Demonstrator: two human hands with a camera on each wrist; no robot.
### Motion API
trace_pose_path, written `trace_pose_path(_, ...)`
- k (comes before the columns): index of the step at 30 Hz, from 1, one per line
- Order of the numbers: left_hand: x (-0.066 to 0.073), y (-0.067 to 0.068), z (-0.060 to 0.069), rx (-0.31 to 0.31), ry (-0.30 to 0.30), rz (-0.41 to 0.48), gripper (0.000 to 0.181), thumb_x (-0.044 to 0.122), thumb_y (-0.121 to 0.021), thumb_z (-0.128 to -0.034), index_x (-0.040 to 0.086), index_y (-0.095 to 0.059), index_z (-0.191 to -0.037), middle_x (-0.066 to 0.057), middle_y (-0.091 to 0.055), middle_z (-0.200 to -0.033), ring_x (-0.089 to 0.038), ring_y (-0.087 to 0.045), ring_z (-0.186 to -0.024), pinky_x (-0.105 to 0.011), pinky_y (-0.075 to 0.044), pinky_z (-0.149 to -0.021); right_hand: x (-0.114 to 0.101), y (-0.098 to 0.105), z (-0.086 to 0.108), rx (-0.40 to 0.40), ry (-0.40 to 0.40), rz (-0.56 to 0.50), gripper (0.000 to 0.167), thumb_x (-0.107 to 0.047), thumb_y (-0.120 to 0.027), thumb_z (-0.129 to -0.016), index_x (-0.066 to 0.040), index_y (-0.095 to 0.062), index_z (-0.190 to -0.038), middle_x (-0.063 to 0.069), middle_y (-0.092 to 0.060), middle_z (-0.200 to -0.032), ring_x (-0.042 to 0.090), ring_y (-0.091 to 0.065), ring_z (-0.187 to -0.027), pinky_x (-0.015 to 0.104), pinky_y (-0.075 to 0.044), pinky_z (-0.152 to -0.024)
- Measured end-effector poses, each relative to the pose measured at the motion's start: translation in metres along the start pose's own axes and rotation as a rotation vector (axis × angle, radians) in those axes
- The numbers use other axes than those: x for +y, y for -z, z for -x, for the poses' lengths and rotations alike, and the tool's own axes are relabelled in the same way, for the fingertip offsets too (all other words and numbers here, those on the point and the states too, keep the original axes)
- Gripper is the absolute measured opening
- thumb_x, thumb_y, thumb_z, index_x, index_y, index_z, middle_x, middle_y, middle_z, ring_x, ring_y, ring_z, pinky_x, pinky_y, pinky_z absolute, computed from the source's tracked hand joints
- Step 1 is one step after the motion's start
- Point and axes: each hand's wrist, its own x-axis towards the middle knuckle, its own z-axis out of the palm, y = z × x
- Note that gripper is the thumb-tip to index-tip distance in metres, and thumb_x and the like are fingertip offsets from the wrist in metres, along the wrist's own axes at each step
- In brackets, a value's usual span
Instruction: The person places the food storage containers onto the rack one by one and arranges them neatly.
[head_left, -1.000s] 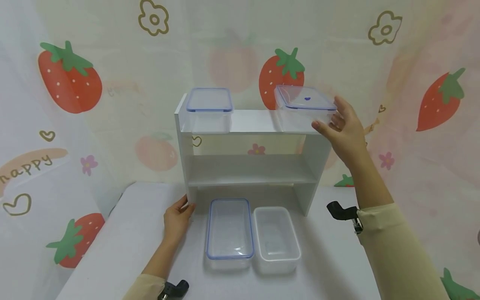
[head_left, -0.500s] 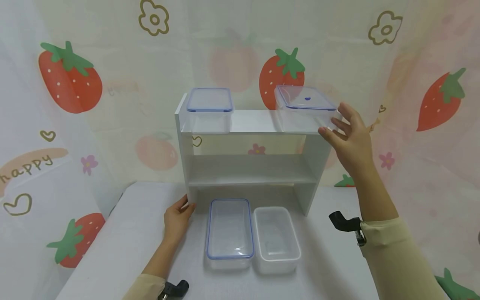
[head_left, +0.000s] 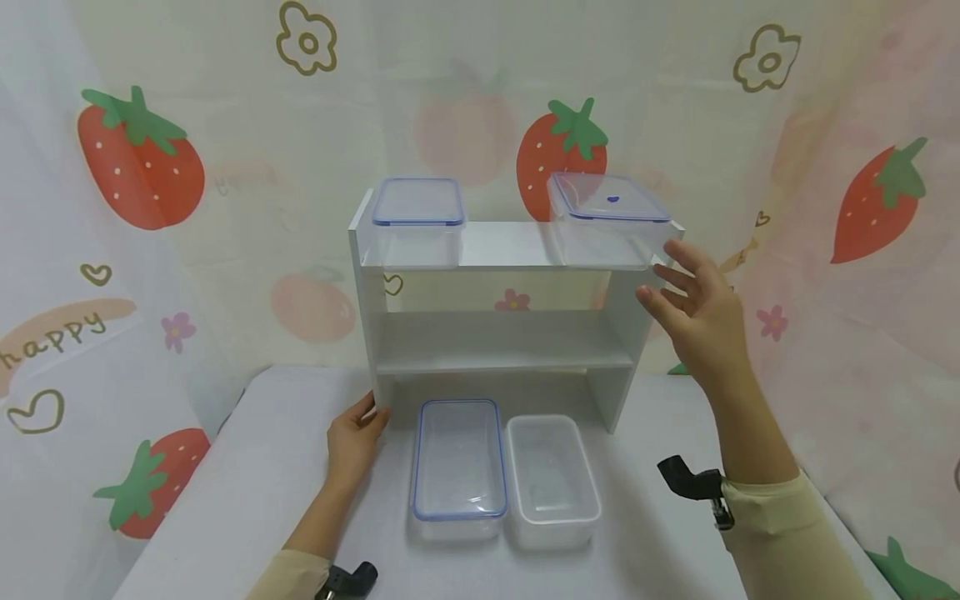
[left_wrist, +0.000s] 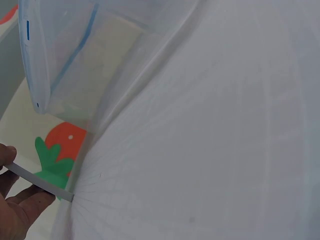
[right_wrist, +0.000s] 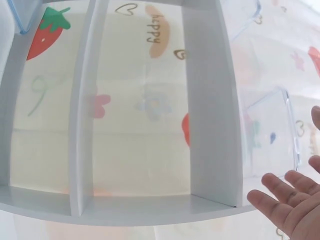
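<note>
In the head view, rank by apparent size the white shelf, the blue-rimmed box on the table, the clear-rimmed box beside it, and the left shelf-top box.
White shelf
Blue-rimmed box and clear-rimmed box: too alike to rank
Left shelf-top box, though it stands farther away

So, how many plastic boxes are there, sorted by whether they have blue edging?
With blue edging: 3 (upper left box, upper right box, lower left box)
Without blue edging: 1 (lower right box)
Total: 4 boxes
</note>
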Motion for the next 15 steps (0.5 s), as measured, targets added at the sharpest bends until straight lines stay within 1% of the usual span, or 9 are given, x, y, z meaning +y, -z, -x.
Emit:
trace_pose_path(3,0.001,0.000,0.001,-0.004,0.002,0.001,0.049,0.020,-0.068,-0.0999,0.006,-0.057,-0.145,-0.013,-0.054,-0.150,-0.030,-0.065,-0.124,-0.024,-0.056,-0.093,0.001,-0.002,0.008,-0.005,0.007,-0.006,0.065,-0.019,-0.076,-0.094,-0.013,-0.047,-0.153,0.008,-0.050,-0.154,0.028,-0.059,-0.134,0.019,-0.052,-0.099)
trace_pose_path(6,0.001,0.001,0.002,-0.007,0.003,0.004,0.049,0.022,-0.068,-0.1000,0.007,-0.057,-0.145,-0.013,-0.055,-0.150,-0.029,-0.066,-0.124,-0.022,-0.057,-0.091,0.001,-0.004,0.015,-0.007,0.018,-0.021,0.061,-0.018,-0.075,-0.095,-0.013,-0.050,-0.151,0.007,-0.052,-0.152,0.026,-0.060,-0.133,0.018,-0.052,-0.099)
trace_pose_path(10,0.000,0.001,0.002,-0.010,0.009,0.007,0.050,0.022,-0.069,-0.0997,0.007,-0.057,-0.146,-0.012,-0.055,-0.150,-0.028,-0.066,-0.123,-0.020,-0.056,-0.089,0.002,-0.007,0.026,-0.005,0.040,-0.038,0.057,-0.014,-0.074,-0.095,-0.012,-0.053,-0.148,0.004,-0.056,-0.149,0.021,-0.062,-0.129,0.019,-0.052,-0.100)
trace_pose_path(15,-0.002,0.001,0.001,-0.014,0.009,0.011,0.050,0.022,-0.069,-0.0999,0.007,-0.056,-0.146,-0.012,-0.054,-0.151,-0.029,-0.065,-0.124,-0.022,-0.057,-0.090,0.004,-0.012,0.038,-0.006,0.072,-0.079,0.055,-0.007,-0.073,-0.095,-0.010,-0.054,-0.146,0.004,-0.059,-0.145,0.017,-0.064,-0.127,0.019,-0.052,-0.101)
